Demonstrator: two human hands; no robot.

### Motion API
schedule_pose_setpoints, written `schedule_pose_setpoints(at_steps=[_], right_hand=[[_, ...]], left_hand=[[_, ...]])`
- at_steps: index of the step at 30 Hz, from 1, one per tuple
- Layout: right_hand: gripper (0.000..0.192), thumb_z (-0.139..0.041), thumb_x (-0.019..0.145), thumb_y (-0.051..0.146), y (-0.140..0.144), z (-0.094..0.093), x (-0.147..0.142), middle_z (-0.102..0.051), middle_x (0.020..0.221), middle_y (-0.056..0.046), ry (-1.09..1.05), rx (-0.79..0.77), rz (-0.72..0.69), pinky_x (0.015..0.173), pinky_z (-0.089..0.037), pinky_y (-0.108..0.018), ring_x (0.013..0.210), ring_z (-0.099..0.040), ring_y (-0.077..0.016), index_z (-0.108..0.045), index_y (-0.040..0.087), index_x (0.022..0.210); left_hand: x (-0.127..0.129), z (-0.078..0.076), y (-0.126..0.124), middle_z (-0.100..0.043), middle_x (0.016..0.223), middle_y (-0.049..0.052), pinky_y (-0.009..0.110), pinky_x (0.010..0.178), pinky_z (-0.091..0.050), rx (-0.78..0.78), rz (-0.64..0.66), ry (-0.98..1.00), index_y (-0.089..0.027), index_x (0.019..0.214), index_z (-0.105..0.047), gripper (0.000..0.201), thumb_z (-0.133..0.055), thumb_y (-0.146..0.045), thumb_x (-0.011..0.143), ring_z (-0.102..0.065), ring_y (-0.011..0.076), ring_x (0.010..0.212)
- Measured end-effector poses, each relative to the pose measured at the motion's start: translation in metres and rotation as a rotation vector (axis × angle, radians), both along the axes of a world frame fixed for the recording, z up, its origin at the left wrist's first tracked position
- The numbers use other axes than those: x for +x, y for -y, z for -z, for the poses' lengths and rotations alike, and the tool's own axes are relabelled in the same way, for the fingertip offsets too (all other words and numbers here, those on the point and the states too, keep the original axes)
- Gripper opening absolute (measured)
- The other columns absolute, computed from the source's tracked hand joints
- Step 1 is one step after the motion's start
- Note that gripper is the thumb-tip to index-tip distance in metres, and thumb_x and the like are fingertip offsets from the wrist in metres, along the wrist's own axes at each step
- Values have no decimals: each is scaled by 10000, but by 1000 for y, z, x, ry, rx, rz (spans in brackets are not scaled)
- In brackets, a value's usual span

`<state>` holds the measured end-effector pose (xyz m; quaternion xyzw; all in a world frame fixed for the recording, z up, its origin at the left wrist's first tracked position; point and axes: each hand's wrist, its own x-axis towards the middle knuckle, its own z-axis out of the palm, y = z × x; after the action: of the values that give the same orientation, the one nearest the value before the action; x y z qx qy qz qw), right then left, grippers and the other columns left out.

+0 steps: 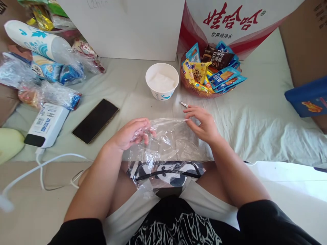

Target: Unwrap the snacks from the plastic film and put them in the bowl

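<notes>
A clear plastic bag (173,139) hangs stretched between my hands, over the near edge of the cloth-covered surface and my lap. My left hand (135,133) is closed on its left side, where the film bunches between the fingers. My right hand (203,124) pinches the upper right edge of the bag between thumb and fingertips. Close by those fingertips lies a small metal tool (184,104), its kind too small to make out. Beyond the bag stands a white paper bowl (162,95) with a blue print and something white inside.
A basket (194,91) of wrapped snacks stands at the back right. To the left lie a black phone (96,120), a white power bank (47,124) with cables, and several plastic-wrapped packages, including a sleeve of paper bowls (38,39). White boxes (133,30) rise behind.
</notes>
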<state>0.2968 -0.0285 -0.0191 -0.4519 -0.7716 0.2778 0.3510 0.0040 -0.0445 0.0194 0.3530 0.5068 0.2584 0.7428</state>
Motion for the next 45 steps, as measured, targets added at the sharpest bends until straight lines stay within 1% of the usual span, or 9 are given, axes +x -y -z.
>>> schedule_pose_setpoints(at_steps=[4,8,12,18,25,32,39,42,45], right_hand=[[98,-641,905,333,2,-6,1,-738,754,-12,-101,-137,246,757,-573,-355,736,-723,-194,-675,246,874],[157,-644,884,386,2,-4,3,-644,600,33,-156,-244,373,584,-458,-283,540,-603,-136,-663,233,862],[139,-656,826,355,0,-3,7,-678,655,19,-202,-322,325,588,-473,-279,595,-631,-142,-666,223,867],[226,-761,764,338,0,-8,14,-731,751,8,-333,-453,200,667,-579,-299,696,-713,-161,-660,232,934],[366,-743,855,567,-4,-8,21,-667,669,45,-474,-496,288,491,-514,-258,486,-590,-117,-602,265,1007],[749,-638,820,800,15,-18,19,-784,1097,-32,-664,-539,157,804,-649,-427,988,-789,-244,-439,411,1429],[695,-700,909,483,40,-10,22,-693,807,31,-510,-338,271,659,-631,-404,691,-730,-202,-352,429,1508],[506,-621,953,427,35,-9,25,-672,814,49,-517,-248,373,587,-584,-319,569,-669,-146,-369,407,1392],[285,-609,952,403,28,-9,26,-665,836,56,-583,-235,449,560,-542,-262,527,-639,-102,-436,359,1174]], left_hand=[[-10,4,1,-779,938,99,173,434,-451,119,-29,-94,-187,890,-690,396,-913,-331,597,-722,165,616],[-12,7,3,-749,1188,87,223,634,-578,214,-63,-166,-235,1128,-745,643,-956,-165,524,-766,218,890],[-5,12,1,-781,959,93,219,644,-555,308,-255,-290,-165,773,-767,161,-854,-292,727,-728,178,806],[-5,6,-7,-736,770,64,202,503,-515,211,-448,-147,-164,601,-630,297,-761,-338,803,-710,149,626],[-4,-12,-7,-465,406,-38,173,304,-144,154,-529,-117,-192,605,-578,344,-707,-319,898,-232,26,275],[-2,-14,-9,-428,388,-49,169,299,-146,83,-595,-96,-193,613,-562,356,-651,-312,937,-231,27,268],[-9,3,-15,-551,473,-31,190,318,-227,76,-625,-57,-198,713,-602,295,-723,-402,888,-353,43,320],[-8,3,-13,-696,635,1,176,468,-472,104,-653,49,-212,958,-654,284,-792,-430,839,-644,104,503],[-7,-1,-5,-798,862,33,258,717,-618,206,-494,102,-295,1359,-540,753,-906,-351,702,-805,212,808]])
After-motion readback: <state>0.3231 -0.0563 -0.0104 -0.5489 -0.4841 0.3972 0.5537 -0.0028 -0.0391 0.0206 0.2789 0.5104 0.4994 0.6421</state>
